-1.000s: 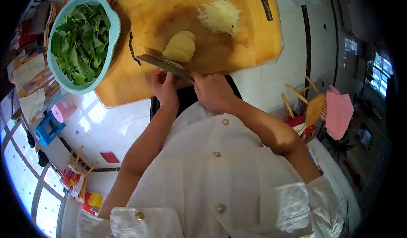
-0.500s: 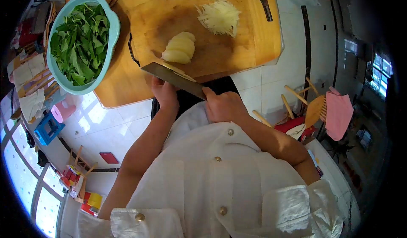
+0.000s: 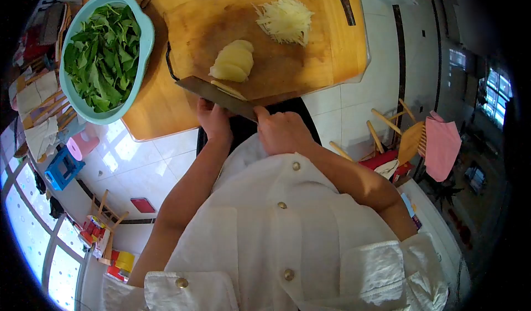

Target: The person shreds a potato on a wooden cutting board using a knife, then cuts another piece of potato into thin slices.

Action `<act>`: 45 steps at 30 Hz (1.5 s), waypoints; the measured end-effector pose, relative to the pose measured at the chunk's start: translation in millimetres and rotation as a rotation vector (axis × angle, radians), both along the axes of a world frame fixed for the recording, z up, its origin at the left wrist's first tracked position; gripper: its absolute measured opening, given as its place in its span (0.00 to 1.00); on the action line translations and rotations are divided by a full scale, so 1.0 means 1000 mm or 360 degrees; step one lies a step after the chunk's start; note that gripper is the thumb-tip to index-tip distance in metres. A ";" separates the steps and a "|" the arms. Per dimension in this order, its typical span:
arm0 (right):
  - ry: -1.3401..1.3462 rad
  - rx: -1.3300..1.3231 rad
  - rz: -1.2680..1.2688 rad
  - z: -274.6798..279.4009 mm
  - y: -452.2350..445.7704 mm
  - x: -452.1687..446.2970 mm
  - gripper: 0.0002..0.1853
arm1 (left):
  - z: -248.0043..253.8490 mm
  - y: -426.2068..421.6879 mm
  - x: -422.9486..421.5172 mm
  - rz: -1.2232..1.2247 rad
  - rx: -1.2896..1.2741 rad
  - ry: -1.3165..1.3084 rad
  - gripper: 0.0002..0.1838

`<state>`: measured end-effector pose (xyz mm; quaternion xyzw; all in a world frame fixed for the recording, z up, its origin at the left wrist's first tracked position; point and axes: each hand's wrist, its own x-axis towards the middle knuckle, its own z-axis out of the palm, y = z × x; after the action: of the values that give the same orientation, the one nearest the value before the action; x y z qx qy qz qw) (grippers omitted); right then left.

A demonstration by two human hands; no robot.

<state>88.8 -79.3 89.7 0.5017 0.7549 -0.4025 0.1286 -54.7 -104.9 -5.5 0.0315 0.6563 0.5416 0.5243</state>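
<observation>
My right hand [image 3: 283,133] is closed round the handle of a kitchen knife [image 3: 215,96], its broad blade slanting up to the left over the near edge of the cutting board [image 3: 188,12]. Just beyond the blade, thin pale potato slices [image 3: 229,88] show. My left hand [image 3: 214,122] is close under the blade with its fingers curled at the potato; the blade hides the fingertips and most of that piece. Further in on the board lies an overlapping stack of potato slices [image 3: 232,61]. A heap of potato shreds [image 3: 285,20] sits beyond it to the right.
A light blue basin [image 3: 150,31] of green leaves [image 3: 102,62] stands left of the board on the wooden table [image 3: 145,124]. Another knife-like dark tool [image 3: 347,8] lies at the board's right. A wooden chair [image 3: 410,145] with a pink cloth [image 3: 442,148] is at the right.
The knife and my right hand have shifted a little to the left. My left hand has barely moved. The sliced stack and shreds look the same.
</observation>
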 end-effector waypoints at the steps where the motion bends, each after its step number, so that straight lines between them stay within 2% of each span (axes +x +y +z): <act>1: 0.0016 0.0064 -0.0036 -0.001 0.000 -0.002 0.12 | -0.005 -0.002 -0.001 0.0000 0.0000 0.0000 0.13; 5: -0.0015 -0.0015 -0.0004 -0.003 0.007 -0.009 0.10 | -0.014 -0.006 -0.006 -0.0047 0.0015 -0.0032 0.14; 10: 0.0194 0.0262 -0.0102 -0.038 0.009 -0.017 0.10 | -0.015 -0.004 -0.007 -0.0123 -0.0063 0.0038 0.13; 14: 0.0165 0.0138 -0.0113 -0.045 0.013 -0.018 0.08 | -0.012 -0.004 -0.008 -0.0105 -0.0050 -0.0037 0.13; 16: 0.0071 0.0012 -0.0076 -0.037 0.019 -0.018 0.15 | -0.013 -0.003 -0.007 -0.0117 -0.0090 -0.0091 0.13; 17: 0.0072 0.0012 -0.0076 -0.038 0.020 -0.018 0.15 | -0.017 -0.005 -0.008 -0.0117 -0.0047 -0.0052 0.13; 19: 0.0395 0.0428 -0.0171 -0.043 0.019 -0.017 0.23 | -0.018 -0.007 -0.009 -0.0115 -0.0006 -0.0003 0.13; 20: 0.0398 0.0427 -0.0171 -0.049 0.020 -0.017 0.23 | -0.018 -0.008 -0.008 -0.0115 -0.0038 0.0013 0.13; 22: 0.0538 0.0022 -0.0371 -0.066 0.024 -0.021 0.30 | -0.021 -0.007 -0.007 -0.0114 -0.0067 0.0028 0.13; 25: 0.0515 -0.0002 -0.0420 -0.073 0.019 -0.026 0.32 | -0.023 -0.007 -0.007 -0.0106 0.0026 0.0071 0.14; 29: 0.0448 -0.0085 -0.0472 -0.049 0.013 -0.019 0.32 | -0.009 -0.004 -0.006 -0.0100 0.0008 0.0007 0.13; 32: 0.0497 0.0074 -0.0361 -0.050 0.010 -0.017 0.30 | -0.013 -0.005 -0.006 -0.0094 -0.0021 0.0007 0.13; 35: 0.0377 0.0069 -0.0350 -0.045 0.018 -0.020 0.26 | -0.015 -0.006 -0.005 -0.0102 -0.0033 0.0052 0.12; 37: 0.0141 -0.0187 -0.0192 -0.037 0.034 -0.020 0.23 | -0.020 -0.009 -0.007 -0.0102 -0.0048 0.0076 0.12; 40: 0.0229 0.0033 -0.0297 -0.049 0.031 -0.019 0.18 | -0.020 -0.008 -0.011 -0.0177 0.0067 0.0133 0.13; 42: 0.0293 0.0059 -0.0312 -0.051 0.029 -0.016 0.17 | -0.009 -0.006 -0.010 -0.0215 -0.0112 0.0241 0.14; 45: 0.0354 0.0071 -0.0337 -0.051 0.027 -0.013 0.15 | -0.013 -0.009 -0.012 -0.0174 -0.0069 0.0185 0.15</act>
<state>75.6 -52.5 38.9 0.5335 0.7161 -0.4500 -0.0099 -66.5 -114.2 -18.6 0.0874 0.6946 0.4950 0.5147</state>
